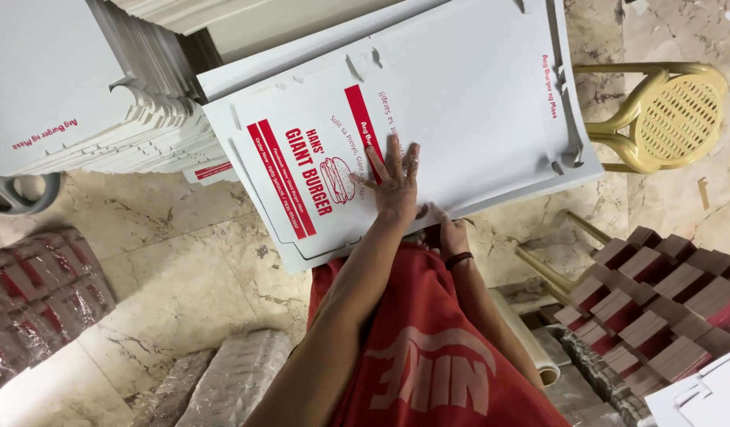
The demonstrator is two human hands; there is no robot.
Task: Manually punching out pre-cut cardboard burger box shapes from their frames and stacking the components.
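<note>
Evidently light, stiff and easily creased, the flat box blank [428,119]; left hand [395,180] lies spread on top; right hand [452,234] grips its near edge, the best hold.

A single head-worn camera looks steeply down from close above, over the person's red shirt [428,356] onto flat white cardboard sheets [428,119] and the marble floor [183,269].

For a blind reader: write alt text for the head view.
Seen from above, a person's left hand presses flat on a white die-cut cardboard sheet with red printing, while the right hand grips its near edge. More flat sheets are stacked at left; a yellow plastic chair stands right.
</note>
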